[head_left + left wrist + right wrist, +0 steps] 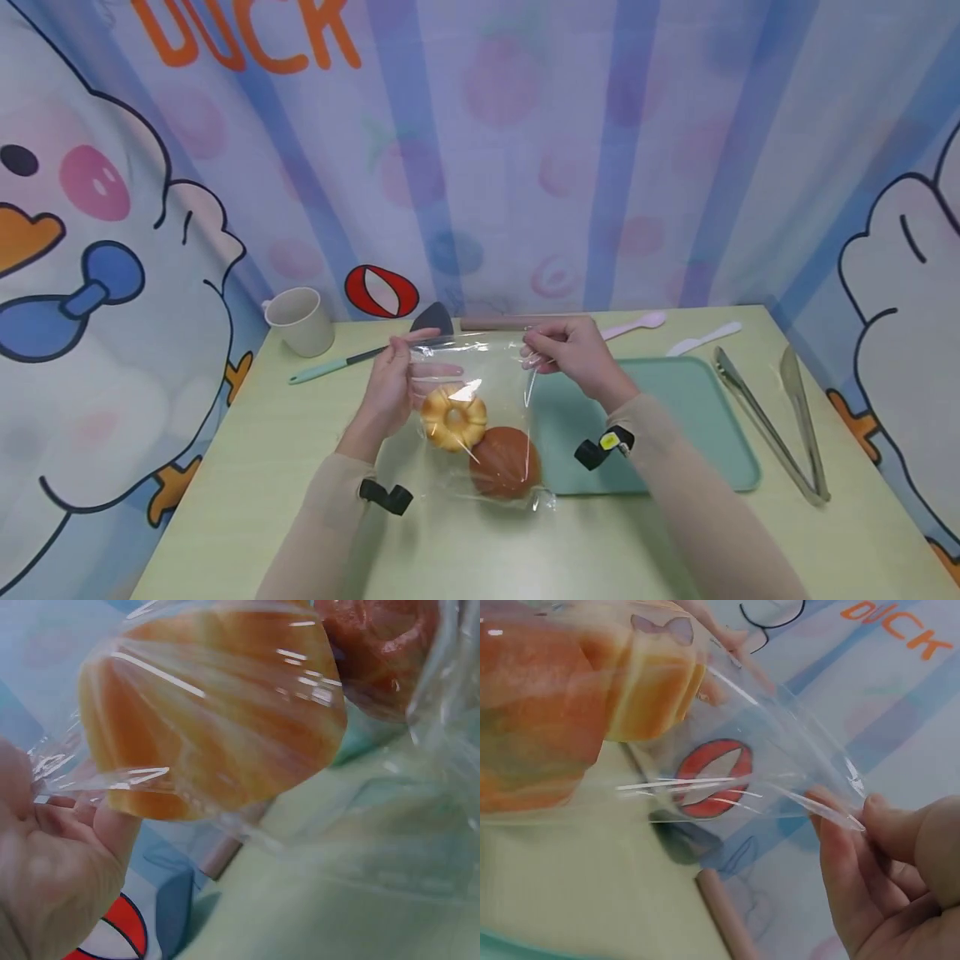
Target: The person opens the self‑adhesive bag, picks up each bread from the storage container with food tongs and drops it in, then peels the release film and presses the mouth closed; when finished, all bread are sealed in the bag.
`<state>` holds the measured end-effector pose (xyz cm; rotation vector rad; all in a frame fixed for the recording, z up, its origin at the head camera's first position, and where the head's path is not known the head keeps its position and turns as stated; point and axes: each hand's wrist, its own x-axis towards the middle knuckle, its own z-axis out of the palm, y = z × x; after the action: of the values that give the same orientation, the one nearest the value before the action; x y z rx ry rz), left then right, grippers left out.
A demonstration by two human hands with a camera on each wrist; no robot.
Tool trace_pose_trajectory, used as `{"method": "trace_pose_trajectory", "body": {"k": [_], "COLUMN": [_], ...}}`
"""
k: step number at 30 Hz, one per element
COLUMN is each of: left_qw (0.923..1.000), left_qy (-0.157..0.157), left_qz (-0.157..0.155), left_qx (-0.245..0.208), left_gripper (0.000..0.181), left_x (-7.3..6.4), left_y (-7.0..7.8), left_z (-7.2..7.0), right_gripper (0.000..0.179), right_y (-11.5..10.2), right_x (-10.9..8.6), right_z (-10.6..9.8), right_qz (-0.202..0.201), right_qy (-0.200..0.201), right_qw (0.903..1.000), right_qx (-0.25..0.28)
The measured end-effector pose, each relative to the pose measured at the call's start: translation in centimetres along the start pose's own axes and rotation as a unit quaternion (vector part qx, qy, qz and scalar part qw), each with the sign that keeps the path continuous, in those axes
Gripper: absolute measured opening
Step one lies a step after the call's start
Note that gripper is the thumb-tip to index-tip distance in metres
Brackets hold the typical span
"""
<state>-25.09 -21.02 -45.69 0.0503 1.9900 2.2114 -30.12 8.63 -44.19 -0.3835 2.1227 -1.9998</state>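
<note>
A clear plastic bag (501, 379) hangs between both hands above the table. Inside it lie a golden ring-shaped bread (435, 421) at the left and a round brown bun (506, 465) at the bottom. My left hand (388, 390) grips the bag's upper left edge, thumb in front, with its fingers showing through the plastic. At the upper right corner, the thumb and fingers of my right hand (573, 354) pinch the film. The right wrist view shows this pinch at the tip of the stretched plastic (847, 814).
A green tray (645, 425) lies behind my right forearm, with metal tongs (765, 425) to its right. Along the back are a mug (300, 322), a green-handled spatula (322, 372), a brown rod (502, 323), a pink spoon (637, 324) and a white plastic knife (705, 338).
</note>
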Motion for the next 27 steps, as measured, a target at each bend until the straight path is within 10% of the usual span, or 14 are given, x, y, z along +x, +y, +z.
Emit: {"method": "trace_pose_trajectory", "body": {"k": [12, 27], "left_qw": [0.9972, 0.9730], "left_qy": [0.008, 0.072], "left_qz": [-0.074, -0.148], "left_qx": [-0.013, 0.162], "left_gripper": [0.075, 0.078], "left_x": [3.4, 4.1], "left_y": [-5.4, -4.7], "left_z": [-2.1, -1.1], "right_gripper": [0.028, 0.057], "right_y": [5.6, 6.3], "right_x": [1.4, 0.9], "right_z": [2.1, 1.7], "right_qz": [0.066, 0.078], "right_qy": [0.043, 0.029], "right_qw": [0.9965, 0.9953], "right_qx": [-0.028, -0.051]}}
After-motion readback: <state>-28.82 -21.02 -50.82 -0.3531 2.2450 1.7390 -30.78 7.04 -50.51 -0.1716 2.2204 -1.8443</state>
